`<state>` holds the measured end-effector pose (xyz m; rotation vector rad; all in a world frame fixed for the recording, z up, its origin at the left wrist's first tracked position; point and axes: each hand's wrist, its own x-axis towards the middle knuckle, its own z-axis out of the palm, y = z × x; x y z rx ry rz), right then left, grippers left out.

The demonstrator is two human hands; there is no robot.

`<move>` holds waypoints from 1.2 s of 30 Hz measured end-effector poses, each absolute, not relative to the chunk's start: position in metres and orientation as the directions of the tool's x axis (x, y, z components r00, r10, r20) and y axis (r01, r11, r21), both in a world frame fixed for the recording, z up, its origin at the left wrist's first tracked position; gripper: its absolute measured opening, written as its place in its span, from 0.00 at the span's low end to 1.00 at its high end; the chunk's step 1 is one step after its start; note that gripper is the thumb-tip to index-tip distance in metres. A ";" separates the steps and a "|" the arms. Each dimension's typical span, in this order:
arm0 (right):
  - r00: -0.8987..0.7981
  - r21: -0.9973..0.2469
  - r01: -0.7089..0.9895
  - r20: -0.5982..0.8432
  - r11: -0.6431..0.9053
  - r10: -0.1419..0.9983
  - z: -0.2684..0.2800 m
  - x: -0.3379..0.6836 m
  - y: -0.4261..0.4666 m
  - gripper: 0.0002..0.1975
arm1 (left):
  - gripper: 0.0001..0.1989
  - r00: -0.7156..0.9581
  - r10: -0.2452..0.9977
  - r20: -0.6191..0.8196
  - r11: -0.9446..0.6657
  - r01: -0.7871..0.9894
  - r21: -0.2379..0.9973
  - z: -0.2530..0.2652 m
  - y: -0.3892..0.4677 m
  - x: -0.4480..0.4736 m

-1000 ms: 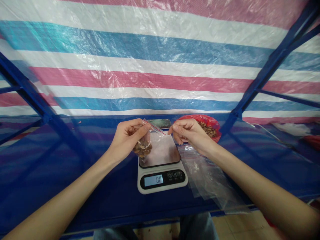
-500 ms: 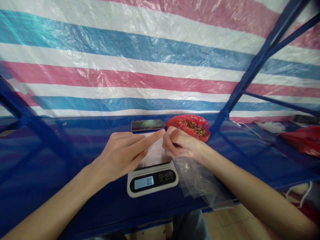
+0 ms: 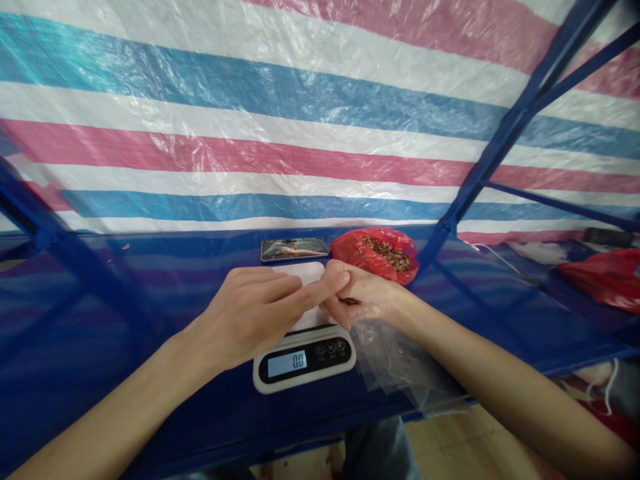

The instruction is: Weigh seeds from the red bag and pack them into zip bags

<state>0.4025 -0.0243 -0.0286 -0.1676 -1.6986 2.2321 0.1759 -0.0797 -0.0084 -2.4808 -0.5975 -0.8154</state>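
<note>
Above the digital kitchen scale (image 3: 305,360), my two hands meet at the fingertips. My left hand (image 3: 265,310) has its index finger reaching onto the fingers of my right hand; its other fingers are bent and pressed together. My right hand (image 3: 357,293) is closed in a pinch. Whatever lies between the fingers is hidden. The scale's display reads 0.0, and its white platform shows partly beneath my hands. Under and beside my right wrist lie several clear plastic bags (image 3: 400,367). Just behind that hand sits a red plastic bag (image 3: 350,245), its mouth open on small brown pieces (image 3: 387,253).
A phone (image 3: 295,249) with a lit screen lies behind the scale on the blue table (image 3: 200,413). Blue metal struts (image 3: 493,153) rise at right and left. Striped plastic sheeting (image 3: 250,157) hangs behind. Another red bag (image 3: 605,277) lies far right.
My left index fingertip has come over onto the right hand's fingers. The phone's dark screen now shows a bright picture. The scale still reads 0.0.
</note>
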 end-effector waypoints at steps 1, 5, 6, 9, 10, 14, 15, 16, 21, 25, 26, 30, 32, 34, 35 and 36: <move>-0.939 -0.954 -0.182 0.098 -0.237 0.329 -0.028 0.403 -0.025 0.20 | 0.29 0.737 0.254 0.626 -0.796 0.527 -0.297 -0.008 -0.080 0.176; -0.955 -0.961 -0.135 0.062 -0.240 0.289 -0.025 0.403 -0.026 0.19 | 0.30 0.749 0.241 0.618 -0.779 0.529 -0.338 -0.008 -0.084 0.178; -0.958 -0.964 -0.122 0.052 -0.235 0.282 -0.025 0.403 -0.026 0.19 | 0.31 0.750 0.235 0.618 -0.773 0.530 -0.349 -0.007 -0.085 0.178; -0.960 -0.970 -0.090 0.024 -0.225 0.281 -0.028 0.403 -0.025 0.17 | 0.32 0.770 0.209 0.603 -0.763 0.514 -0.392 -0.006 -0.088 0.180; -0.960 -0.971 -0.081 0.016 -0.224 0.278 -0.029 0.403 -0.024 0.16 | 0.32 0.777 0.200 0.596 -0.763 0.506 -0.403 -0.005 -0.088 0.180; -0.960 -0.971 -0.058 -0.010 -0.233 0.281 -0.032 0.403 -0.024 0.17 | 0.33 0.780 0.178 0.600 -0.773 0.488 -0.405 -0.004 -0.089 0.181; -0.958 -0.970 -0.061 -0.010 -0.237 0.286 -0.031 0.403 -0.024 0.17 | 0.33 0.778 0.178 0.603 -0.777 0.486 -0.399 -0.004 -0.088 0.181; -0.957 -0.969 -0.062 -0.011 -0.240 0.291 -0.031 0.403 -0.024 0.17 | 0.33 0.777 0.177 0.604 -0.781 0.484 -0.394 -0.004 -0.088 0.182; -0.951 -0.969 -0.051 -0.026 -0.241 0.307 -0.028 0.403 -0.026 0.15 | 0.32 0.769 0.185 0.612 -0.784 0.491 -0.380 -0.004 -0.089 0.182; -0.953 -0.973 -0.035 -0.036 -0.229 0.300 -0.029 0.402 -0.025 0.13 | 0.32 0.773 0.189 0.606 -0.786 0.489 -0.378 -0.004 -0.089 0.181; -0.955 -0.973 -0.037 -0.032 -0.228 0.294 -0.029 0.402 -0.025 0.13 | 0.31 0.774 0.186 0.605 -0.788 0.485 -0.378 -0.004 -0.089 0.181; -0.964 -0.971 -0.037 -0.027 -0.235 0.266 -0.028 0.402 -0.026 0.13 | 0.29 0.775 0.172 0.608 -0.789 0.478 -0.386 -0.004 -0.089 0.182; -0.965 -0.972 -0.032 -0.031 -0.235 0.260 -0.028 0.402 -0.026 0.13 | 0.28 0.773 0.174 0.609 -0.784 0.483 -0.389 -0.004 -0.089 0.183; -0.968 -0.972 -0.031 -0.029 -0.233 0.250 -0.029 0.403 -0.025 0.14 | 0.29 0.777 0.182 0.603 -0.782 0.486 -0.390 -0.004 -0.089 0.183; -0.971 -0.973 -0.026 -0.031 -0.230 0.239 -0.030 0.403 -0.024 0.15 | 0.29 0.779 0.187 0.599 -0.782 0.487 -0.389 -0.004 -0.089 0.184; -0.973 -0.974 -0.020 -0.033 -0.226 0.229 -0.031 0.403 -0.023 0.16 | 0.29 0.780 0.192 0.595 -0.782 0.488 -0.387 -0.004 -0.089 0.184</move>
